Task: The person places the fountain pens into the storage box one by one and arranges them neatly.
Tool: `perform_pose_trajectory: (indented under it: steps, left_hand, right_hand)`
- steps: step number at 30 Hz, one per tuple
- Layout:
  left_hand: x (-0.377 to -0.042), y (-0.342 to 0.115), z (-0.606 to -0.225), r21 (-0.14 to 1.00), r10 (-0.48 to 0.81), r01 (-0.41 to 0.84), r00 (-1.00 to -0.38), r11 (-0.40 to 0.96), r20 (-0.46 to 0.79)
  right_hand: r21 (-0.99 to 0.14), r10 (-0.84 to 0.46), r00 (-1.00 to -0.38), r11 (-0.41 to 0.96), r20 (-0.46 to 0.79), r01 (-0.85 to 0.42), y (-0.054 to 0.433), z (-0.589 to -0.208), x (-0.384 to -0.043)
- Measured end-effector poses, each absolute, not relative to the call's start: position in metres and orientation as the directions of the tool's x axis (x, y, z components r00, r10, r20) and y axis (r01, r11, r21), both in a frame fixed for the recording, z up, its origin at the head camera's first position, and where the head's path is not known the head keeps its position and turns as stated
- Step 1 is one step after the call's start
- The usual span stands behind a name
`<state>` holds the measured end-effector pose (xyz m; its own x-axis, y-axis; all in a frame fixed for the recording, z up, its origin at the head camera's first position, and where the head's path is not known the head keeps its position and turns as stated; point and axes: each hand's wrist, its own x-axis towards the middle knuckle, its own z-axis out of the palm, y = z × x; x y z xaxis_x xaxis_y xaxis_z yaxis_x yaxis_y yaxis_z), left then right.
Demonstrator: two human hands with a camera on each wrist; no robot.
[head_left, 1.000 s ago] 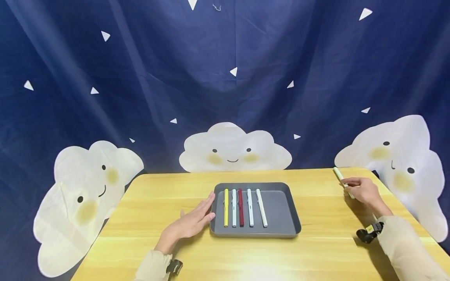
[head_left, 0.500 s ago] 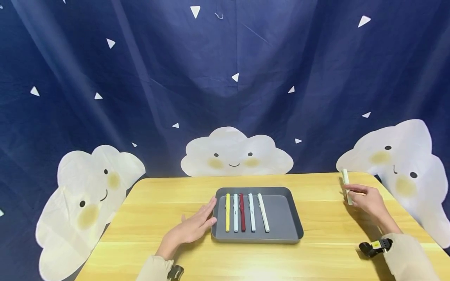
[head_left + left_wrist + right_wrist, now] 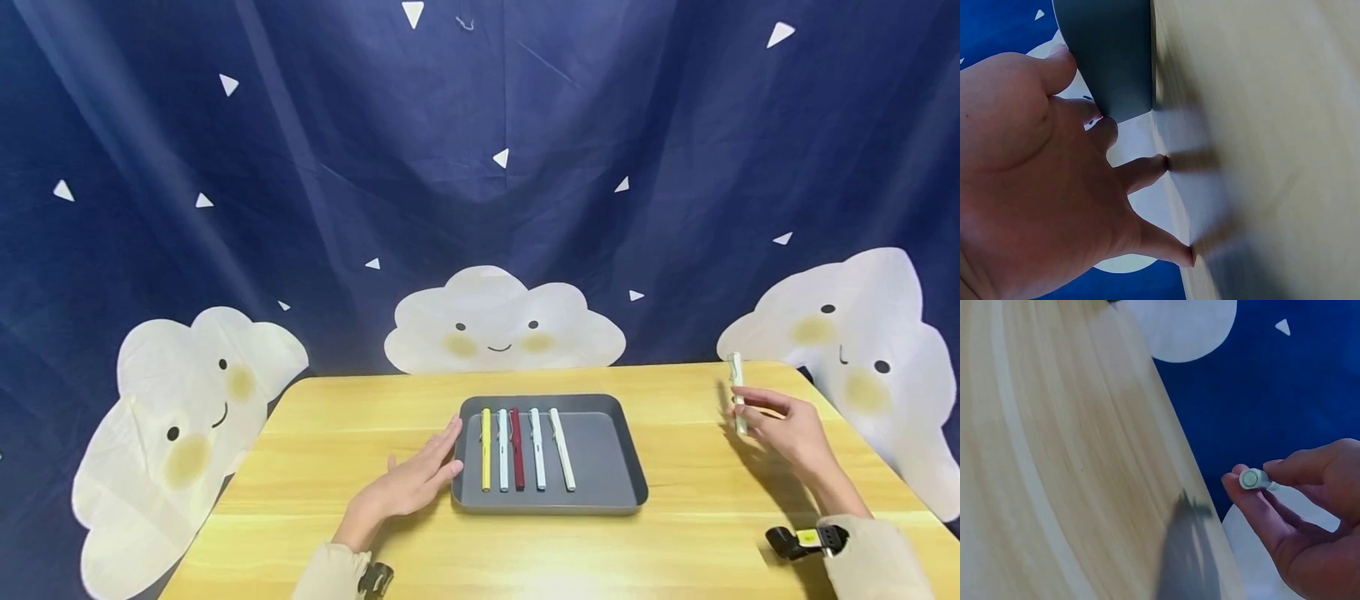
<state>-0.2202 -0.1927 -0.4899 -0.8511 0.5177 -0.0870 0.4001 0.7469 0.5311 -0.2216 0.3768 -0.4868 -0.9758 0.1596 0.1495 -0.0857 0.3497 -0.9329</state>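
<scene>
At the right of the table, my right hand [image 3: 787, 429] pinches a pale green pen [image 3: 737, 392] between thumb and fingers. The right wrist view shows that pen [image 3: 1251, 479] end-on, raised over the wood. My left hand [image 3: 408, 483] rests its straight fingers against the left wall of a dark grey tray [image 3: 607, 458]. From the left wrist, the spread left hand [image 3: 1054, 169] touches the tray wall [image 3: 1113, 56] with its thumb. Inside the tray lie a yellow pen [image 3: 486, 450], a light blue pen [image 3: 503, 450], a dark red pen [image 3: 517, 450], another light blue pen [image 3: 537, 450] and a white pen [image 3: 562, 450].
The light wooden table [image 3: 525, 554] carries the tray near its middle. A dark blue curtain [image 3: 337, 167] with printed clouds hangs behind the far edge. Pens fill the tray's left and centre, and bare tray floor shows at its right.
My right hand has lifted the pale green pen off the table and turned it from slanted to nearly straight away from me. The left hand stays at the tray.
</scene>
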Motion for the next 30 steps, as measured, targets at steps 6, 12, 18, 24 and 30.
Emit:
perform_pose_trajectory:
  steps: [6,12,18,24,30]
  left_hand:
    - [-0.221,-0.188,-0.489,0.532,0.525,0.401,-0.846,0.745,-0.097]
    - [-0.222,-0.188,-0.488,0.525,0.516,0.392,-0.850,0.756,-0.108]
    - [-0.223,-0.193,-0.490,0.532,0.507,0.379,-0.854,0.757,-0.114]
    - [-0.224,-0.194,-0.490,0.541,0.513,0.379,-0.850,0.751,-0.117]
    - [-0.224,-0.193,-0.491,0.544,0.521,0.388,-0.846,0.744,-0.109]
  right_hand:
    - [-0.958,0.116,-0.976,0.244,0.182,-0.150,0.373,-0.484,-0.213]
    - [-0.971,0.082,-0.980,0.175,0.181,-0.165,0.362,-0.483,-0.208]
    - [-0.959,0.051,-0.979,0.214,0.199,-0.184,0.345,-0.477,-0.211]
    - [-0.970,0.020,-0.975,0.108,0.223,-0.220,0.334,-0.469,-0.209]
    - [-0.968,0.040,-0.969,0.076,0.242,-0.239,0.329,-0.464,-0.206]
